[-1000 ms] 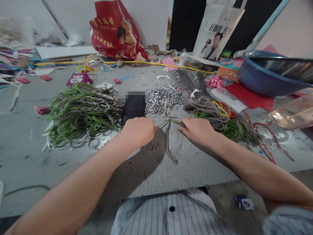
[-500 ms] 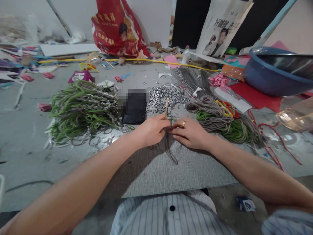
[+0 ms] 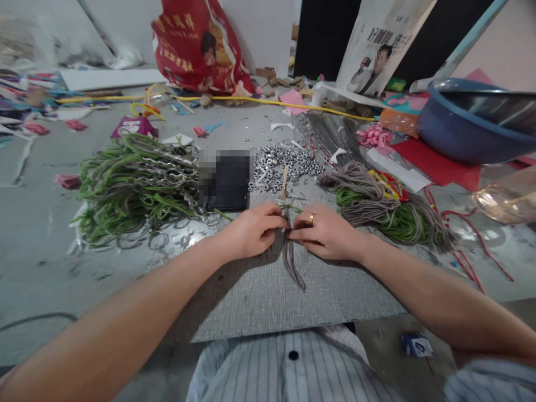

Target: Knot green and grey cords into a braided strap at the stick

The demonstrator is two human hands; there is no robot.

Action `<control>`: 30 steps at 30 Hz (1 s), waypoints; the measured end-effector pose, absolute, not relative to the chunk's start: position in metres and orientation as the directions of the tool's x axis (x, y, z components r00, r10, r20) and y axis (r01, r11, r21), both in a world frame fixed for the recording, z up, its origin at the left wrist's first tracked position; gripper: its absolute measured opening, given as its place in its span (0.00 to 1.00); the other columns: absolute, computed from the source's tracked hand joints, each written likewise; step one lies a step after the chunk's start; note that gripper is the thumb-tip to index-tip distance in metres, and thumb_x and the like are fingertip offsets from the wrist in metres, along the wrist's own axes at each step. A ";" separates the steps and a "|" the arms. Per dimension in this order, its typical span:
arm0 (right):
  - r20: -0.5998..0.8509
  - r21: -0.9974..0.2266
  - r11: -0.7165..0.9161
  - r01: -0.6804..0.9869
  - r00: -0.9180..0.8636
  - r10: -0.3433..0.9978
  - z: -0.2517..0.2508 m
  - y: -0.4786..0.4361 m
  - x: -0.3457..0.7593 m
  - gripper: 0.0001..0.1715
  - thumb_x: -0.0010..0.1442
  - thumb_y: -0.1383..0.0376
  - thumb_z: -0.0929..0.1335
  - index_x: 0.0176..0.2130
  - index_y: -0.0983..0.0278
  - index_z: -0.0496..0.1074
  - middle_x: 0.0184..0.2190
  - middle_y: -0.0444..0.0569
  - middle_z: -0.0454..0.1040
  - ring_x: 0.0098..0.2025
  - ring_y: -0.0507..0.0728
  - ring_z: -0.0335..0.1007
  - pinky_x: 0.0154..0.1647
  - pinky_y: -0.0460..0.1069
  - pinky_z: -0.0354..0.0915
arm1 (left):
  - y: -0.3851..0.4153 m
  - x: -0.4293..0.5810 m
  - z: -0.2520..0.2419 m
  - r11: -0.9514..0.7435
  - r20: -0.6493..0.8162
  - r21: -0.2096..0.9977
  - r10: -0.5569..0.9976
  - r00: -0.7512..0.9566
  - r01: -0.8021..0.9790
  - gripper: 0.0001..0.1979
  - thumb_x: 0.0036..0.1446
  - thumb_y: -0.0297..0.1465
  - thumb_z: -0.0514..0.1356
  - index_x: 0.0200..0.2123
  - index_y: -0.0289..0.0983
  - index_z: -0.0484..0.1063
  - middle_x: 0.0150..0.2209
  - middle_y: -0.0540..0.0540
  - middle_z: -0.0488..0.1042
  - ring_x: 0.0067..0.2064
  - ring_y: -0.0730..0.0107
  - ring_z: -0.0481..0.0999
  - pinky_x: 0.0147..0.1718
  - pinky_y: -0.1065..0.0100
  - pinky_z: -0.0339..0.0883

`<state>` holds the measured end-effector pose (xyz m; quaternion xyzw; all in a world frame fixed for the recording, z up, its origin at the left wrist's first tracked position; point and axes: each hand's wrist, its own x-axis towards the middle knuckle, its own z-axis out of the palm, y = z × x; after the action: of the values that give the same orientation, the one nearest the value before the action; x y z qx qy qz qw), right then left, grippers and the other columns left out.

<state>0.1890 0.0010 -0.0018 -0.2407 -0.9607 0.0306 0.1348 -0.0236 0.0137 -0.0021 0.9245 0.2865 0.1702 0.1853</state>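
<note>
Meeting over the middle of the grey mat (image 3: 259,296), the left hand (image 3: 253,230) and the right hand (image 3: 329,233) are held knuckles-up, with both forearms stretched forward and angled inward. The fingertips of each hand are closed in a pinch on a short cord bundle (image 3: 290,259) of grey and green strands, which is gripped between the two hands. Its loose tails are laid on the mat, trailing toward the person. A gold ring (image 3: 311,218) is worn on the right hand. Just beyond the knuckles a wooden stick (image 3: 284,181) is laid, with metal nuts (image 3: 288,162) heaped behind it and a black phone (image 3: 229,181) near the left hand. Green and grey cords with key rings (image 3: 134,184) are piled to the left, loose cords (image 3: 377,206) to the right.
</note>
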 end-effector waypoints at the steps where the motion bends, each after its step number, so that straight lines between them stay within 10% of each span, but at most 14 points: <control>1: 0.242 -0.124 0.886 0.448 -0.852 0.464 -0.001 0.000 0.189 0.15 0.59 0.65 0.60 0.41 0.62 0.73 0.35 0.51 0.71 0.36 0.55 0.61 0.38 0.52 0.56 | 0.013 -0.024 -0.002 -0.776 0.217 0.441 0.579 0.786 0.451 0.18 0.48 0.20 0.49 0.39 0.36 0.73 0.38 0.43 0.67 0.40 0.68 0.69 0.40 0.67 0.65; 30: 0.184 -0.327 0.896 0.300 -0.910 0.372 0.011 -0.010 0.187 0.20 0.55 0.60 0.61 0.16 0.64 0.64 0.15 0.42 0.61 0.23 0.50 0.55 0.35 0.50 0.50 | 0.013 -0.028 0.013 -0.827 0.082 0.399 0.462 0.883 0.396 0.19 0.52 0.34 0.53 0.12 0.36 0.66 0.22 0.48 0.67 0.28 0.72 0.65 0.31 0.67 0.57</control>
<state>0.1871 -0.0101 0.0112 -0.1737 -0.9661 0.1471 0.1218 -0.0277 0.0126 0.0135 0.9518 0.2253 0.0877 0.1888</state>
